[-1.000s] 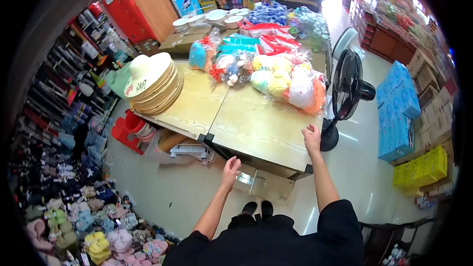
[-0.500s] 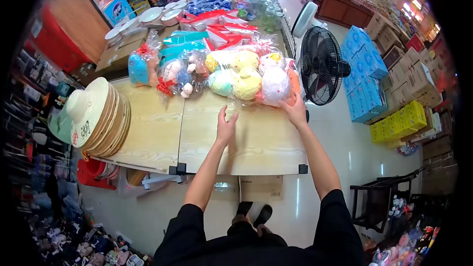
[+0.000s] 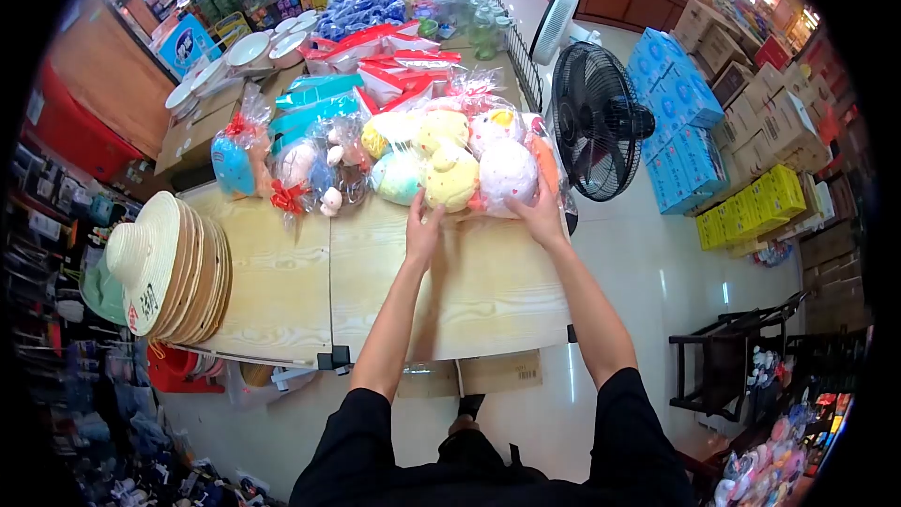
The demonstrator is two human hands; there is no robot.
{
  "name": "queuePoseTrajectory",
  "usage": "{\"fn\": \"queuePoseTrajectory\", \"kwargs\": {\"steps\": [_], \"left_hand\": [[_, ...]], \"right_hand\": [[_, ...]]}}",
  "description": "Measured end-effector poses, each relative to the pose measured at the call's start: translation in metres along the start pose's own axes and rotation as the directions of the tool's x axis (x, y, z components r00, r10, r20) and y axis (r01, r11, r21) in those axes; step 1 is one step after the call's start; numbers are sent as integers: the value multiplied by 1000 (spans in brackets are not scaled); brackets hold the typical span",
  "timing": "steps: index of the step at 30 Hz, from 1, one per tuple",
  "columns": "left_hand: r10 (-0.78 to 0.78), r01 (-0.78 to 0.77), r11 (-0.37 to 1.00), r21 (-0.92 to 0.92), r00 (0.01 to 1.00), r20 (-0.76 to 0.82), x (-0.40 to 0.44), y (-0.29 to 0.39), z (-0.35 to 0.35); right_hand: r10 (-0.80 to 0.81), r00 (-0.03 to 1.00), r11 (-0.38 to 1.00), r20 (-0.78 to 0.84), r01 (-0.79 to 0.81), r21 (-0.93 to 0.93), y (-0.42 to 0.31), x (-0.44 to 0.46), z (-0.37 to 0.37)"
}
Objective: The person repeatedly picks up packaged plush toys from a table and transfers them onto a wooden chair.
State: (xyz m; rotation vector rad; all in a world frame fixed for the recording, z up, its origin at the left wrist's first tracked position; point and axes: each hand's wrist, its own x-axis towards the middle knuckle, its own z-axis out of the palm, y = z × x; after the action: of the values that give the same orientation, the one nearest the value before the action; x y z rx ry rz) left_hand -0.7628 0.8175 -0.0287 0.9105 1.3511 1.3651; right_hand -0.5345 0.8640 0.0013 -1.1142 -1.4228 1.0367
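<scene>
A clear plastic bag of plush toys lies on the wooden table, with yellow, mint and white plush inside. At its right front, my right hand (image 3: 542, 218) grips the speckled white plush (image 3: 508, 171) through the plastic, thumb in front and fingers along the side. My left hand (image 3: 423, 231) is at the front edge below the yellow plush (image 3: 450, 178), thumb and fingers apart, its fingertips at the plastic. The mint plush (image 3: 398, 176) sits just left of it. Farther left lie bagged small plush toys (image 3: 314, 169) with a red bow and a blue plush (image 3: 235, 161).
A stack of straw hats (image 3: 178, 268) stands at the table's left. Red and teal packages (image 3: 324, 94) and white bowls (image 3: 249, 50) lie behind the toys. A black fan (image 3: 598, 122) stands at the right edge, and blue boxes (image 3: 680, 169) are stacked beyond it.
My left hand has moved up to the front of the plush bag. My right hand has stayed at the white plush, its thumb now farther across the front. The view has shifted slightly.
</scene>
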Motion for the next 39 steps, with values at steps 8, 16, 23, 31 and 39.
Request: {"fn": "queuePoseTrajectory", "kwargs": {"steps": [8,16,23,31,39], "left_hand": [[-44,41,962,-268,999,-4,-16,-6,6],[-33,28,941,-336,999,-9,-60,15,16],[22,-27,934,-357,1000,-18,-115,26,37],[70,-5,893,-450,989,127,-197,43,106],[88,128,871,-474,909,407,-302,22,238]], "right_hand": [[-43,999,999,-29,42,-30,3,-22,4],[36,997,998,-68,-40,-51,-8,-61,-8],[-27,996,990,-84,14,-142,-25,-104,-45],[63,964,998,-259,-66,-3,-91,-201,-130],[-59,846,992,-530,-10,-125,-141,-335,-268]]}}
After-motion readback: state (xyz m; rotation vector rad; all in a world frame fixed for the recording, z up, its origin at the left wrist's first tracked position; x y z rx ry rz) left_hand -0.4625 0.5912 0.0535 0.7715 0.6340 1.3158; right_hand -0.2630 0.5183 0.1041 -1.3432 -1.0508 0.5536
